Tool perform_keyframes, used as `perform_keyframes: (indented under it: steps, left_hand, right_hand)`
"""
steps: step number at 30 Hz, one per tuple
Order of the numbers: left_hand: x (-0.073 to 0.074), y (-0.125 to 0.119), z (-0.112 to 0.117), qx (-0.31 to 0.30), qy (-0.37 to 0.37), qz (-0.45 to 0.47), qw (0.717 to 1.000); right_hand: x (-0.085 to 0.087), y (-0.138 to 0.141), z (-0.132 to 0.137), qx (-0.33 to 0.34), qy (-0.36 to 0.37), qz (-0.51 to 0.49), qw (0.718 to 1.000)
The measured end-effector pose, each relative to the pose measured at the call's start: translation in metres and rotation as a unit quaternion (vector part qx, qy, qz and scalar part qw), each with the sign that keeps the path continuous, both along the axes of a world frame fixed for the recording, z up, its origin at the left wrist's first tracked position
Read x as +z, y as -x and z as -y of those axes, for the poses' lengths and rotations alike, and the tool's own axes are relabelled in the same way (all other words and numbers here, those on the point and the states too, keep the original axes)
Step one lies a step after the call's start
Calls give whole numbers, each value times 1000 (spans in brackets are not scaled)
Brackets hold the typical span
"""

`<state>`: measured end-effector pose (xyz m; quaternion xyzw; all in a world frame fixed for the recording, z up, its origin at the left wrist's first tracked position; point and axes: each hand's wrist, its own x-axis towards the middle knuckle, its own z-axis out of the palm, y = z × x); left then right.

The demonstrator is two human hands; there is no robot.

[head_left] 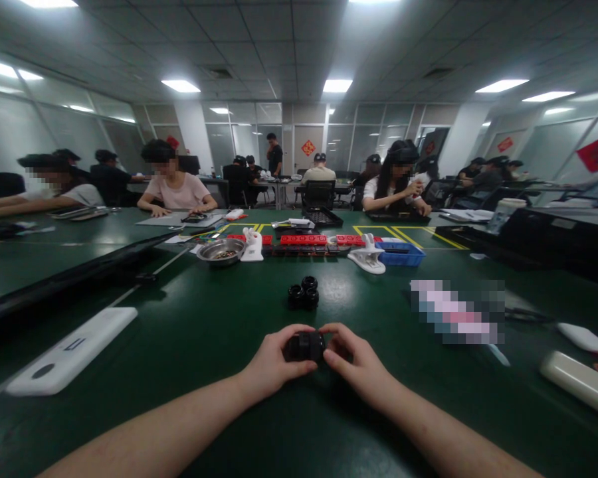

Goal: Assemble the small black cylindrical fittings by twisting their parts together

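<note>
Between my two hands is a small black cylindrical part [306,346], held just above or on the green table; I cannot tell which. My left hand [275,353] grips its left side, thumb at the near side and fingers over the far side. At its right end, my right hand [356,362] pinches with the thumb and forefinger against the dark rim. Just beyond my hands, several black ring-shaped pieces [309,294] sit close together on the table. The side of the part facing the fingers is hidden.
Farther off are a metal bowl [220,251] of small pieces, a blue bin [401,253], white clip-like stands [369,255] and a red strip [303,239]. A long white device [74,352] lies left; a cream case [581,382] lies right. Other people [177,192] sit across the table.
</note>
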<state>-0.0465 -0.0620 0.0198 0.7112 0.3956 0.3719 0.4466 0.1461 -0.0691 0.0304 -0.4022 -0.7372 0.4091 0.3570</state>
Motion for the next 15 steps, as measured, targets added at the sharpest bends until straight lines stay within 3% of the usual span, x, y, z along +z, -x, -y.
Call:
perform_keyframes:
  steps: [8, 11, 15]
  left_hand:
    - [1, 0, 3, 17, -51, -46, 997]
    - [-1, 1, 0, 12, -8, -22, 1000]
    - [-6, 1, -6, -20, 27, 36, 999]
  right_hand:
    - [-7, 2, -5, -13, 53, 39, 998]
    - [-4, 1, -3, -10, 21, 57, 998]
    - [0, -2, 2, -38, -81, 147, 985]
